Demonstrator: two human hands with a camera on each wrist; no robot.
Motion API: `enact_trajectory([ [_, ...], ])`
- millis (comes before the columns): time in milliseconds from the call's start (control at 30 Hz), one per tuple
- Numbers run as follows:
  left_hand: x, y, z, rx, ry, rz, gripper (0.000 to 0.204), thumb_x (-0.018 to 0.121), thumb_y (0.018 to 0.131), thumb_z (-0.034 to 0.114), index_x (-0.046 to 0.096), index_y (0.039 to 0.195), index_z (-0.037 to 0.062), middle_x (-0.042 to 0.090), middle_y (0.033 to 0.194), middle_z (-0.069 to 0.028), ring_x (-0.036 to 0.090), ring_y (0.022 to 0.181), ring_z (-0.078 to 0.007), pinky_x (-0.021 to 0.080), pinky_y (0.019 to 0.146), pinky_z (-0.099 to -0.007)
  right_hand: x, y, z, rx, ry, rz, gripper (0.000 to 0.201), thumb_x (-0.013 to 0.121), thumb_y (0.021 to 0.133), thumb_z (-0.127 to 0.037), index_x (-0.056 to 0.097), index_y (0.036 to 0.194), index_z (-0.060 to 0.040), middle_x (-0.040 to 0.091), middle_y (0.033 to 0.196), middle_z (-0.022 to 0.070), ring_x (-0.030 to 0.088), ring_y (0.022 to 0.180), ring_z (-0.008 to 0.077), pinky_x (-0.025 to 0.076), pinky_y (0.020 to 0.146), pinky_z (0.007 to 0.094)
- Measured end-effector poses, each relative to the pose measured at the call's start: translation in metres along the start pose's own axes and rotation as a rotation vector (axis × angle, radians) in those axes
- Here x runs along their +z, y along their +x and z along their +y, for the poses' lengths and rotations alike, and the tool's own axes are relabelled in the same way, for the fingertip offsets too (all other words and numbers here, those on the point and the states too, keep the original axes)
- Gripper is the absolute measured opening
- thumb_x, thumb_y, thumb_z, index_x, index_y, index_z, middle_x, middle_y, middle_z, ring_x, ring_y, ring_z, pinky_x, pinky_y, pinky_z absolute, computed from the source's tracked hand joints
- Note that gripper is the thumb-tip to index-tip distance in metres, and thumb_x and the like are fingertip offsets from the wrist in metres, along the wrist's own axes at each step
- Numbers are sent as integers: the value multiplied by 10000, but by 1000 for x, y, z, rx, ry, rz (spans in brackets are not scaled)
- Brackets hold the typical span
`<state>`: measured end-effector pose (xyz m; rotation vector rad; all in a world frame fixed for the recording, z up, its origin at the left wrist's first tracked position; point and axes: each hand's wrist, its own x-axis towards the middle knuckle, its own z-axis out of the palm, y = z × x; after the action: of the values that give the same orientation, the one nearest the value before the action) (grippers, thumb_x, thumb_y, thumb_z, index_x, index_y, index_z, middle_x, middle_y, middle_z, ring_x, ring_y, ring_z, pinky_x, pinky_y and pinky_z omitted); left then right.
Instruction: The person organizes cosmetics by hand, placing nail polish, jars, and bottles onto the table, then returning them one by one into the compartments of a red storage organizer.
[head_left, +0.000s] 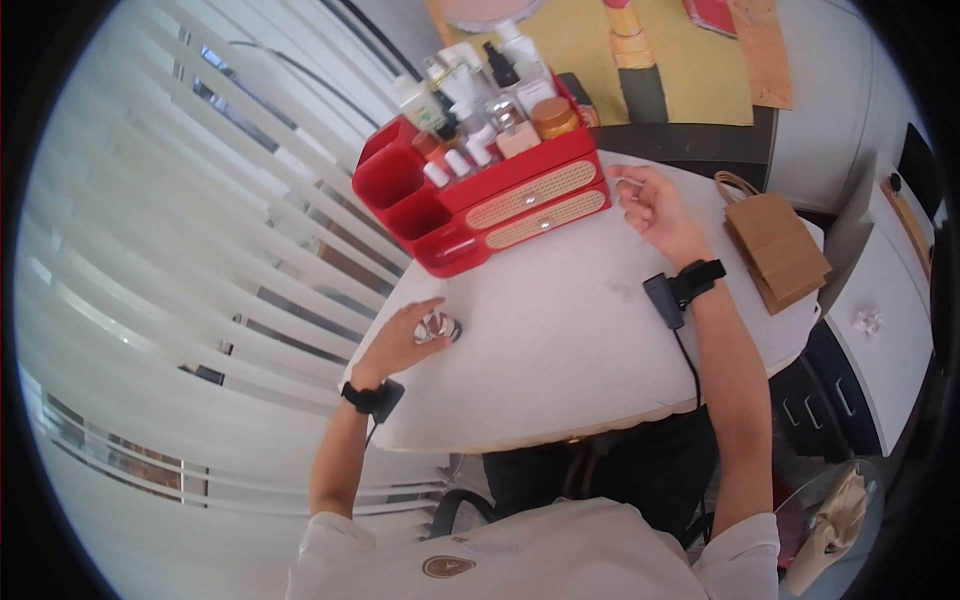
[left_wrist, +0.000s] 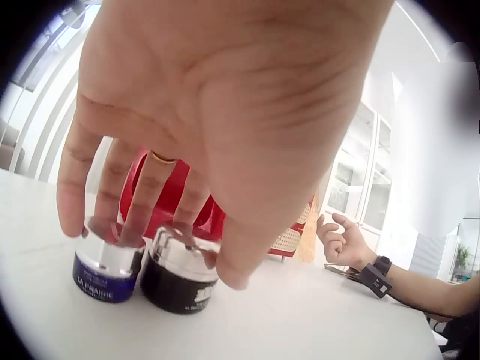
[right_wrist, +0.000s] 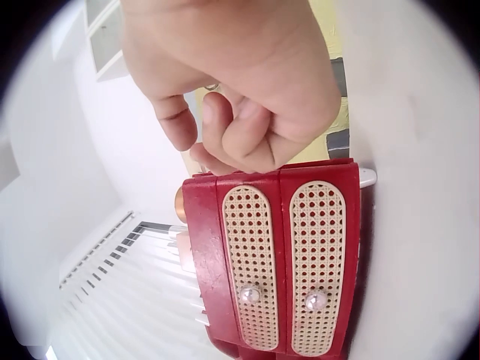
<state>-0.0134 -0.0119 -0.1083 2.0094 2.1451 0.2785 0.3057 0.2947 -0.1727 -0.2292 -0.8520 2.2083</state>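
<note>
My left hand (head_left: pixel 393 342) curves round two small cream jars (head_left: pixel 437 327) on the white table. In the left wrist view, one is a blue jar (left_wrist: pixel 105 277) lettered LA PRAIRIE, the other a black jar (left_wrist: pixel 178 281); both have shiny silver lids. My fingers come down behind the lids, with the thumb at the black jar's right side. My right hand (head_left: pixel 655 212) is beside the right end of a red organizer (head_left: pixel 520 195), its fingers loosely curled and nothing visible in them. The right wrist view shows the organizer's two woven-front drawers (right_wrist: pixel 317 255) with round clear knobs.
Bottles, pumps and an amber-lidded jar (head_left: pixel 553 118) crowd the organizer's top. A brown paper bag (head_left: pixel 778 250) lies at the table's right. White slatted blinds (head_left: pixel 200 250) run along the left, and a white cabinet (head_left: pixel 880 330) with dark drawers stands at the right.
</note>
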Motion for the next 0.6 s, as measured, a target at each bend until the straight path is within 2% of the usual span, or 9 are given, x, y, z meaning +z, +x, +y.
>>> enact_trajectory([
  [33, 0, 2, 6, -53, -35, -27, 583, 795, 803, 244, 572, 1311, 66, 640, 1025, -91, 609, 904, -217, 553, 724, -321, 2, -1, 0, 26, 0, 27, 253, 588, 925, -243, 620, 1068, -37, 523, 721, -41, 294, 456, 23, 231, 411, 193],
  [100, 4, 5, 4, 54, 1, 18, 468, 783, 817, 218, 626, 1220, 39, 650, 908, -65, 617, 856, -201, 543, 712, -310, 2, -2, 1, 13, -5, 38, 238, 596, 920, -244, 624, 1048, -46, 523, 717, -42, 292, 453, 24, 231, 410, 193],
  [133, 2, 3, 11, 17, -30, 17, 428, 779, 821, 210, 639, 1174, 14, 650, 892, -63, 619, 817, -195, 533, 717, -315, 4, -1, 1, 25, -10, 45, 222, 604, 915, -245, 628, 1028, -56, 523, 713, -42, 290, 450, 24, 231, 410, 193],
  [167, 0, 3, 15, -39, -75, -23, 475, 790, 806, 209, 623, 1206, 16, 650, 908, -64, 618, 847, -194, 531, 741, -311, 5, -2, 4, 4, -17, 39, 222, 604, 915, -245, 628, 1028, -56, 523, 713, -42, 290, 450, 24, 231, 410, 193],
  [267, 3, 5, 3, 11, -65, 25, 535, 811, 783, 209, 603, 1242, 28, 648, 942, -64, 615, 880, -197, 538, 732, -306, 9, -2, -1, -20, -20, 44, 207, 611, 911, -245, 631, 1007, -63, 523, 707, -43, 293, 451, 25, 230, 412, 191],
  [433, -1, 0, 3, -12, -8, -13, 596, 827, 699, 146, 601, 1241, 43, 655, 991, -88, 633, 960, -199, 561, 769, -325, 17, -6, 1, 15, 33, 14, 203, 604, 918, -244, 630, 998, -60, 522, 697, -43, 298, 450, 24, 228, 410, 190],
  [467, -3, -1, 0, -67, -36, -27, 635, 825, 669, 137, 589, 1251, 45, 662, 1078, -106, 642, 1001, -212, 567, 805, -346, 17, -7, 0, 16, 44, 8, 203, 606, 916, -243, 630, 995, -58, 526, 692, -46, 300, 450, 24, 228, 410, 190],
  [533, -3, 0, -22, -122, -34, -89, 651, 829, 665, 147, 584, 1260, 48, 663, 1105, -112, 643, 1011, -227, 569, 800, -347, 14, -5, 2, 23, 39, 28, 211, 604, 909, -238, 626, 1014, -56, 526, 697, -44, 305, 458, 28, 229, 415, 188],
  [600, -3, 2, -19, -178, -29, -142, 668, 834, 662, 158, 578, 1269, 51, 663, 1133, -118, 644, 1020, -241, 570, 795, -347, 12, -5, 4, 50, 46, 46, 224, 607, 899, -226, 619, 1031, -46, 531, 706, -39, 310, 467, 35, 232, 421, 187],
])
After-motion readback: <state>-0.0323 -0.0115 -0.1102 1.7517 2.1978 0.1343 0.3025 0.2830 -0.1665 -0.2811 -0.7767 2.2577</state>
